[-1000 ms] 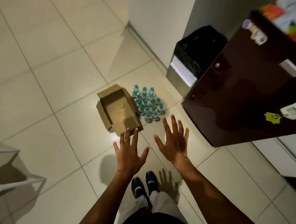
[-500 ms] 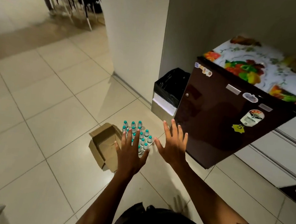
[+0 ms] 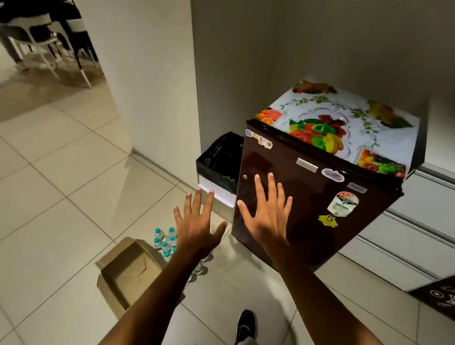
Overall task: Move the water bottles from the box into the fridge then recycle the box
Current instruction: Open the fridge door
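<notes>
An open cardboard box lies empty on the tiled floor. Beside it, on the floor, stand several small water bottles with teal caps, partly hidden behind my left hand. The small dark-brown fridge stands to the right with its door closed and stickers on it. My left hand is held out flat with fingers spread, holding nothing, above the bottles. My right hand is also spread and empty, in front of the fridge door; contact with the door cannot be told.
A bin with a black liner stands between the fridge and a white wall. A fruit-print cover tops the fridge. White drawers run along the right. Chairs stand far left. A dark mat lies right.
My view has tilted up from the floor toward the fridge. Both spread hands have risen with it, the right one now in front of the fridge door. Box and bottles have not moved.
</notes>
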A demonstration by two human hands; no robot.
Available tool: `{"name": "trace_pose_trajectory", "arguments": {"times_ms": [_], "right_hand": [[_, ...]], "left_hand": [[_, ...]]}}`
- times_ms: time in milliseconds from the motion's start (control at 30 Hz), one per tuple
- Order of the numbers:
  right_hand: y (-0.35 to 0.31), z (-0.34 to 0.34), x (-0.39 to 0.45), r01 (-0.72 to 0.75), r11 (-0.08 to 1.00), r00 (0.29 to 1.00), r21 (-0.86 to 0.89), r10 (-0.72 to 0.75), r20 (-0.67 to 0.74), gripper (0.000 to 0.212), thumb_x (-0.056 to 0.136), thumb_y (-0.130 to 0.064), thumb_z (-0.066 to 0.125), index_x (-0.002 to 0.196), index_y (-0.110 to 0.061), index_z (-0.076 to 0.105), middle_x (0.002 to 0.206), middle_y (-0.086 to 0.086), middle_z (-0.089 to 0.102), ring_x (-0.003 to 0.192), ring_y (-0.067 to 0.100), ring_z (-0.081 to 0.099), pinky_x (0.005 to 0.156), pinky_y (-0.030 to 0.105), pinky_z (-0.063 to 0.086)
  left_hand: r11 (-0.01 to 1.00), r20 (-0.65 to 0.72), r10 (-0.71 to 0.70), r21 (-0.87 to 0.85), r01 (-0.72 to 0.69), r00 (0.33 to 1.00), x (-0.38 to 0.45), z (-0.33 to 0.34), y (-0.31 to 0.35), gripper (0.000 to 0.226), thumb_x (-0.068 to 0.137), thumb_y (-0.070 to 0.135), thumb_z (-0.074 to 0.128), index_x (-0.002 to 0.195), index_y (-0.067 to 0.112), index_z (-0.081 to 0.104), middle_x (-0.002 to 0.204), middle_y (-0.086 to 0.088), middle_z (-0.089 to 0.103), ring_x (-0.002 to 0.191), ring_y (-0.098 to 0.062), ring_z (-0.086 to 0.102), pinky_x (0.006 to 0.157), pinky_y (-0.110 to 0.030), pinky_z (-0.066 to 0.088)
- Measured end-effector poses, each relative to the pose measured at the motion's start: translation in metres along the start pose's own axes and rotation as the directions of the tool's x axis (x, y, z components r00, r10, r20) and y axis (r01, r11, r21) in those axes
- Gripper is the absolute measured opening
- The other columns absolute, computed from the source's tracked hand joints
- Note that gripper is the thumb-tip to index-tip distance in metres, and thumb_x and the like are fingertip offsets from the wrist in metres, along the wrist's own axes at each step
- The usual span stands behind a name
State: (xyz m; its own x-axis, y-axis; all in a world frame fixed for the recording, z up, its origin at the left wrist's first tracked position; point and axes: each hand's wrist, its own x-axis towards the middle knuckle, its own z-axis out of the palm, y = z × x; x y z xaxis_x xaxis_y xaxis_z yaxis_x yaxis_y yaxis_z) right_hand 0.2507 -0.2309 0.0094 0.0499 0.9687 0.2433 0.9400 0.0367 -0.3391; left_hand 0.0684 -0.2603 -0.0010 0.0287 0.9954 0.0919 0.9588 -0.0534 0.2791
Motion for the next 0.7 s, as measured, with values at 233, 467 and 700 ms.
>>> {"name": "trace_pose_trajectory", "arguments": {"times_ms": [233,467,700], "right_hand": [[0.045,0.005,0.098,-0.043,0.999,0.993,-0.018,0.04,-0.109,0.074,0.09,-0.068,0.037,0.153,-0.031,0.026,0.161,0.006,0.019,0.145,0.033,0.025,0.111,0.061,0.024],[0.086,0.011,0.175,-0.028,1.0,0.99,0.004,0.028,-0.14,0.072,0.087,-0.063,0.032,0.148,-0.026,0.039,0.156,0.011,0.032,0.141,0.035,0.033,0.11,0.06,0.021],[0.114,0.032,0.198,-0.029,0.992,0.998,-0.124,0.036,0.049,0.083,0.079,-0.053,0.063,0.149,-0.021,0.034,0.154,0.011,0.034,0.141,0.036,0.03,0.113,0.061,0.018]], "left_hand": [[0.997,0.011,0.07,-0.043,-0.069,0.998,0.106,0.006,0.045,0.086,0.09,0.061,0.045,0.153,0.031,-0.005,0.162,-0.004,-0.009,0.149,-0.027,-0.01,0.117,-0.061,0.005],[0.98,0.07,0.197,0.021,-0.199,0.978,0.184,0.02,0.075,0.084,0.09,0.049,0.057,0.155,0.025,0.008,0.162,-0.008,0.008,0.149,-0.03,0.004,0.11,-0.07,0.016],[0.944,0.099,0.318,0.055,-0.325,0.943,0.255,0.022,0.088,0.086,0.081,0.041,0.072,0.149,0.024,0.024,0.158,-0.01,0.024,0.145,-0.032,0.023,0.105,-0.07,0.028]]}}
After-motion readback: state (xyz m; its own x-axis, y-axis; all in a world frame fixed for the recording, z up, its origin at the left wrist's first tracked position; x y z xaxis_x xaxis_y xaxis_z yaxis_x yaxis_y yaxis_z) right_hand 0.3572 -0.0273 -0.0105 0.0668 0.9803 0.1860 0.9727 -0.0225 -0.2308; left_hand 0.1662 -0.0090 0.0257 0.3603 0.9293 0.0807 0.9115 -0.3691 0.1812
